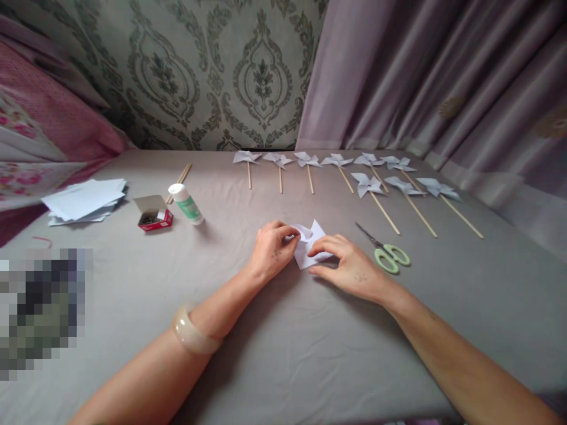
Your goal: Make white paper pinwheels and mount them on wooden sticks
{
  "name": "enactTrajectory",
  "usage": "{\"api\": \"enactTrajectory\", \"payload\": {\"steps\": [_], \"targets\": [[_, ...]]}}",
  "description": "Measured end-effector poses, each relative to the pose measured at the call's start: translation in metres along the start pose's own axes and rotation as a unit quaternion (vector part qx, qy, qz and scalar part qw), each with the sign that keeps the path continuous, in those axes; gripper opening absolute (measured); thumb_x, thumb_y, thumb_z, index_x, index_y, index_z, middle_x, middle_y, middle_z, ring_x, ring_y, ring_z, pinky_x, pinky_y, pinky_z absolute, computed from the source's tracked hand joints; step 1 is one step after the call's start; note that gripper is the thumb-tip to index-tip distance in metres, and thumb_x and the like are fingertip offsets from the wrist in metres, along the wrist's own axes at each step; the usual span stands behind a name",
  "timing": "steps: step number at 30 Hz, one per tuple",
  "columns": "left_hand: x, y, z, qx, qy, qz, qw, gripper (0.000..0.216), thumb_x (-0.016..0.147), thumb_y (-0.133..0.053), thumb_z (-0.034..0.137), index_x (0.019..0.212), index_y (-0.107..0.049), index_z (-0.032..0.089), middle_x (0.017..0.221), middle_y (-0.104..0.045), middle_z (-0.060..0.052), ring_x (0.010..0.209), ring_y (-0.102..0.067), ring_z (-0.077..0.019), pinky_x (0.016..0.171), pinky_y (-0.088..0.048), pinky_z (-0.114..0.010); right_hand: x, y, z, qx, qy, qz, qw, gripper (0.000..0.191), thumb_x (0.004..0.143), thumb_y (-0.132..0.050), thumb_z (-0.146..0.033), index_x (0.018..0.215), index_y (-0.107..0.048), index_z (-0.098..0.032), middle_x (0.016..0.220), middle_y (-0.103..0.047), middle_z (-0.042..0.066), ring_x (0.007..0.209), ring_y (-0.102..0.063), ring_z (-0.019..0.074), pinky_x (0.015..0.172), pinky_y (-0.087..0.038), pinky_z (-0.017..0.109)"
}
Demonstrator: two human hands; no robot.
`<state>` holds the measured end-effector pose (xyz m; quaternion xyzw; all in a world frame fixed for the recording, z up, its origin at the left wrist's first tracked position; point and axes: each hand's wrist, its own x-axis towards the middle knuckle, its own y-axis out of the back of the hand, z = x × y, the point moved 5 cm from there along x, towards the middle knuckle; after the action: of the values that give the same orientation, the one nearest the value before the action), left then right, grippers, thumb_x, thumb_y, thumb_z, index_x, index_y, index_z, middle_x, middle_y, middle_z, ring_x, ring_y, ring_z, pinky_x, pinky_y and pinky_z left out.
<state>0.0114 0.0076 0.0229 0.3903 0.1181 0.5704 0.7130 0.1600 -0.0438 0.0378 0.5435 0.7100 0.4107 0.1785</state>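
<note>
A white folded paper piece (310, 243) lies on the grey cloth surface (283, 342) in the middle. My left hand (272, 251) pinches its left side with curled fingers. My right hand (349, 265) presses on its right side, fingers bent over the paper. A pale bangle (192, 330) sits on my left forearm. Green-handled scissors (385, 251) lie just right of my right hand.
Several finished white paper pinwheels on wooden sticks (370, 186) lie in rows at the back right. A glue bottle (186, 203), a small red open box (153, 215), spare sticks (181, 174) and a stack of white paper (86, 200) lie at the left. A curtain (443, 88) hangs at the right.
</note>
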Motion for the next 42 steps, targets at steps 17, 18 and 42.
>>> {"api": "enactTrajectory", "payload": {"steps": [17, 18, 42], "targets": [[-0.002, -0.005, 0.001, 0.012, -0.047, -0.008, 0.999, 0.015, 0.082, -0.062, 0.017, 0.091, -0.074, 0.021, 0.091, -0.068, -0.005, 0.085, -0.063, -0.0168, 0.078, -0.048, -0.029, -0.010, -0.018, -0.001, -0.108, 0.089, 0.032, 0.990, 0.012, 0.090, -0.058, -0.021, 0.086, -0.069, -0.019, 0.092, -0.070, 0.004, 0.090, -0.060, 0.0194, 0.084, -0.042, 0.035], [-0.002, -0.006, 0.000, 0.022, -0.050, -0.019, 0.998, 0.016, 0.082, -0.062, 0.017, 0.092, -0.074, 0.021, 0.092, -0.068, -0.006, 0.085, -0.063, -0.0172, 0.078, -0.048, -0.029, -0.011, -0.018, -0.001, -0.113, 0.094, 0.032, 0.989, 0.011, 0.090, -0.059, -0.021, 0.087, -0.069, -0.019, 0.093, -0.070, 0.004, 0.091, -0.060, 0.0196, 0.084, -0.042, 0.035], [-0.002, -0.013, -0.003, 0.068, -0.052, -0.067, 0.994, 0.018, 0.084, -0.059, 0.016, 0.092, -0.075, 0.021, 0.094, -0.068, -0.006, 0.086, -0.062, -0.0183, 0.081, -0.046, -0.032, -0.011, -0.016, -0.006, -0.161, 0.146, 0.048, 0.975, 0.016, 0.093, -0.054, -0.022, 0.087, -0.068, -0.016, 0.091, -0.069, 0.006, 0.087, -0.061, 0.0212, 0.082, -0.046, 0.036]]}}
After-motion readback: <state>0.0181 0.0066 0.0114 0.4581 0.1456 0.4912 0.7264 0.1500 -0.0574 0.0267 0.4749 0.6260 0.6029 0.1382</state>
